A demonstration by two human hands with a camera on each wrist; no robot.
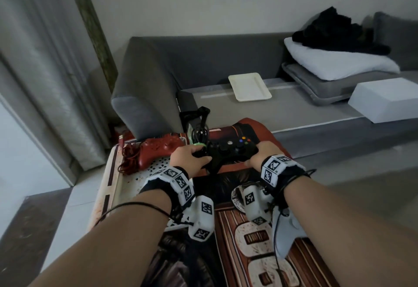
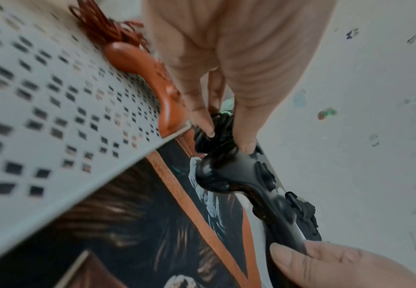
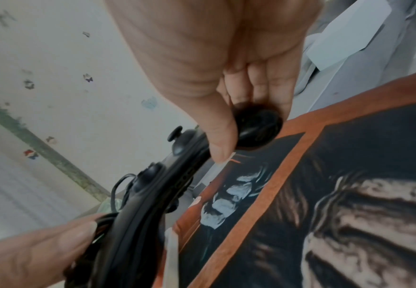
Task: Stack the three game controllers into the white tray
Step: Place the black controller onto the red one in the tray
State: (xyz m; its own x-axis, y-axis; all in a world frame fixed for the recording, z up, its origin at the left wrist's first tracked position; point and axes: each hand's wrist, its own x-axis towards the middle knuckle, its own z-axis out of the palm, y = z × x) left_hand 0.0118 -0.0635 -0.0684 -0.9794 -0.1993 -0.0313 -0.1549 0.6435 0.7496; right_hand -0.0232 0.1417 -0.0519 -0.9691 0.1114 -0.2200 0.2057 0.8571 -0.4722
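Two hands hold the black controller over the mat.

The grey sofa (image 1: 226, 60) fills the upper middle of the head view, with the white tray (image 1: 249, 87) lying on its seat. Lower down, the black controller (image 1: 233, 148) sits mid-frame. The left hand (image 1: 187, 157) grips its left end and bundled cord, and the right hand (image 1: 262, 153) grips its right end. The red controller (image 1: 158, 148) lies just left, on a white holed board (image 2: 54, 117). A white controller (image 1: 287, 230) lies lower right.
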